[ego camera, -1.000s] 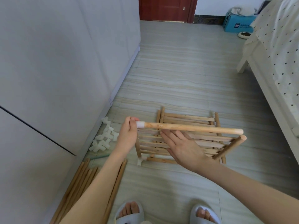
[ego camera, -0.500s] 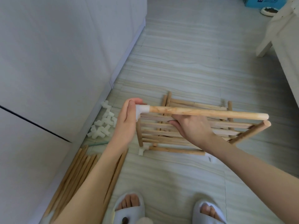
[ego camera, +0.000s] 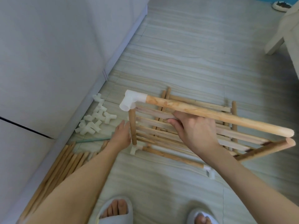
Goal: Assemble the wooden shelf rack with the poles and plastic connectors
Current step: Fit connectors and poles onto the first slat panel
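A pale tiled floor with faint wood-grain streaks fills most of the view; along the left stands a tall white cabinet, a dark seam crossing its lower front and a plain plinth meeting the tiles. At the bottom edge two white open-toed slippers rest on the tiles, toes showing; at the upper right a white bed leg stands on the tiles, and beyond it, at the top edge, sits a small white bowl with dark contents.

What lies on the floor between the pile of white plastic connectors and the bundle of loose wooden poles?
In the head view, a thin greenish rod lies between the pile of white plastic connectors and the bundle of loose wooden poles.
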